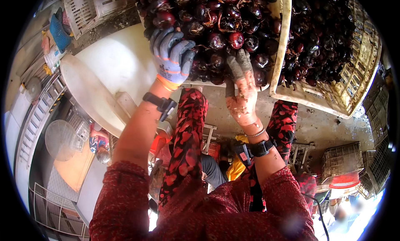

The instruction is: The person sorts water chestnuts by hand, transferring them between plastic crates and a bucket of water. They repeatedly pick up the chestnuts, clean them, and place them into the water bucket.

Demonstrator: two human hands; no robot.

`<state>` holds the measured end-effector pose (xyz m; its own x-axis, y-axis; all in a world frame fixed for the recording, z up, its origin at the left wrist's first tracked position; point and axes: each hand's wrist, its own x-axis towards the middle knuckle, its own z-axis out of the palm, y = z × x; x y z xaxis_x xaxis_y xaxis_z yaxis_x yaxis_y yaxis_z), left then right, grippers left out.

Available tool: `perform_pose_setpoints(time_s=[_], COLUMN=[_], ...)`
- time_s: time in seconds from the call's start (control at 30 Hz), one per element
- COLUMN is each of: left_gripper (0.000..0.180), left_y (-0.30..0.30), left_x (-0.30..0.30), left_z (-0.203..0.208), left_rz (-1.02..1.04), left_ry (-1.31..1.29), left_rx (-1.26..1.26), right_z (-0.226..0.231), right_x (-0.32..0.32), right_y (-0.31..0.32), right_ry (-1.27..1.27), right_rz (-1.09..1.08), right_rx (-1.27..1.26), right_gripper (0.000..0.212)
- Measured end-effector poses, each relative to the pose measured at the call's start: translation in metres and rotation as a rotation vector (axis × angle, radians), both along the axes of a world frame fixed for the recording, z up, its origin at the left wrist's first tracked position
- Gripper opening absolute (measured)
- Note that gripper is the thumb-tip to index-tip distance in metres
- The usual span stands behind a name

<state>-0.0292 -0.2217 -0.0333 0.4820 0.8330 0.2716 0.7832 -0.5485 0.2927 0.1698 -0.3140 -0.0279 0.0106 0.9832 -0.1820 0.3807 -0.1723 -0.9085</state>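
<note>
Dark red, glossy round bulbs [216,40] with dry husks and stringy roots fill a pale plastic crate [286,16] in front of me. On them, at the crate's near left, lies my left hand [173,55] in a grey-blue glove with an orange cuff. Its bent fingers are apart, with nothing visible in them. My right hand [243,87] reaches over the near edge, fingers stretched onto the bulbs. Its palm is bare and specked with dirt, and its fingers look grey, whether from mud or covers I cannot tell. What lies under the fingertips is hidden.
A second, dirty crate [362,70] of smaller-looking dark bulbs stands to the right. At left are a large white basin [89,93] and stacked crates [89,12]. More crates [341,160] and a red basket [345,180] are at lower right. A person [100,145] is at left.
</note>
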Motion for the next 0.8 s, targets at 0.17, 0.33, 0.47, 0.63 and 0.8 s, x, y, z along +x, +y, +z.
perform_pose_setpoints(time_s=[0.17, 0.33, 0.47, 0.63, 0.8], left_gripper=[0.026, 0.031, 0.040, 0.050, 0.052], left_y=[-0.002, 0.000, -0.006, -0.003, -0.065], left_x=[0.003, -0.016, -0.055, -0.061, -0.061], left_z=[0.005, 0.045, 0.028, -0.028, -0.054], left_rz=[0.072, 0.280, 0.665, 0.934, 0.861], left_ry=[-0.005, -0.328, -0.680, -0.425, -0.290], left_rx=[-0.070, -0.294, -0.431, -0.495, -0.393], right_z=[0.007, -0.001, 0.005, 0.005, 0.016], right_x=[-0.003, -0.011, -0.011, -0.001, 0.008], right_y=[0.008, 0.006, 0.007, 0.004, 0.019], right_ry=[0.049, 0.296, 1.281, 0.976, -0.176], right_rz=[0.029, -0.083, -0.603, -0.724, -0.374], right_rx=[-0.052, -0.262, -0.394, -0.237, 0.021], right_gripper=[0.069, 0.066, 0.055, 0.043, 0.063])
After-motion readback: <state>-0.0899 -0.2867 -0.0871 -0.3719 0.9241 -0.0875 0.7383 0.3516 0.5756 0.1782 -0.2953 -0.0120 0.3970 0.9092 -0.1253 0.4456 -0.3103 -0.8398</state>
